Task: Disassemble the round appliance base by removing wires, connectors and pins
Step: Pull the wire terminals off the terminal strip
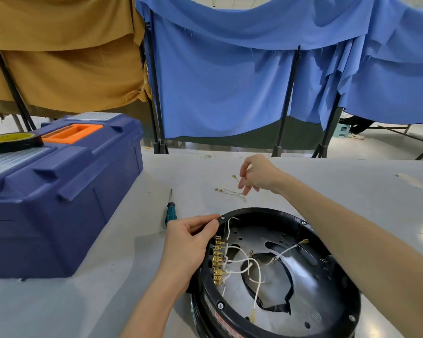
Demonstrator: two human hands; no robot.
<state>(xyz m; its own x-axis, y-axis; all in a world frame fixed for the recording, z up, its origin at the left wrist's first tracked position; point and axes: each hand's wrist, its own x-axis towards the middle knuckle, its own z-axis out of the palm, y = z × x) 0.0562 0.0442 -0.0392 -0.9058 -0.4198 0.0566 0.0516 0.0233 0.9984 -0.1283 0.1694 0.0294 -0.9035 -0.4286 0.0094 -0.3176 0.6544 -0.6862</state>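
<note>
Black plastic is forming the rim of the round appliance base (327, 230), which is lying open side up on the grey table (132, 276) at the near right. It is probably the thing most at risk of shifting: with only one hand bracing it, a hard tug on a stuck connector could be dragging it across the smooth top or tipping it. The white wires (244, 261) are crossing one another inside, so pulling one could be snagging another or tearing it from its crimp. The brass terminals (217, 262) are sitting in a tight row along the left inner wall, where fingertips could be slipping onto sharp edges. The left hand (188, 242) is gripping the rim at its far left, thumb and fingers curled over the edge. The right hand (257, 175) is hovering over the table beyond the base, fingers curled, and appears to be pinching a thin wire (234, 176) with a small terminal at its end. Just beneath it, removed wires (230, 191) are lying loose, easily scattered.
</note>
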